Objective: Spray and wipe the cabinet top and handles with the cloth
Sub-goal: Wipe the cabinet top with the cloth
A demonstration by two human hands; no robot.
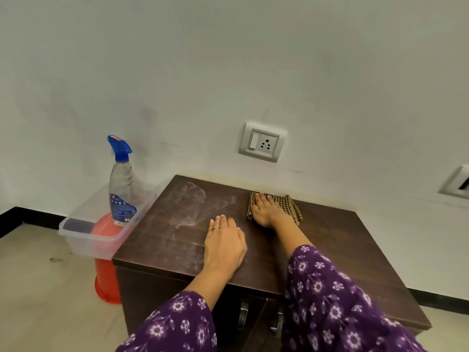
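Cloth (291, 207): lay at the far edge of the cabinet top (330, 240), near the wall; looked soft, thin and light, so it would bunch easily.
Right hand (266, 212): pressed flat on the cloth, fingers spread, not clamped around it.
Left hand (224, 246): rested open and flat on the bare wood, holding nothing.
Wet patch (193, 207): spray film on the far left of the top, probably slippery.
Spray bottle (121, 181): stood in a clear box (83, 240) to the left, untouched.
Handles (243, 317): below the near edge, metal, seemingly not yet wiped.
Where to hold: a flat palm on the middle of the cloth seemed best.
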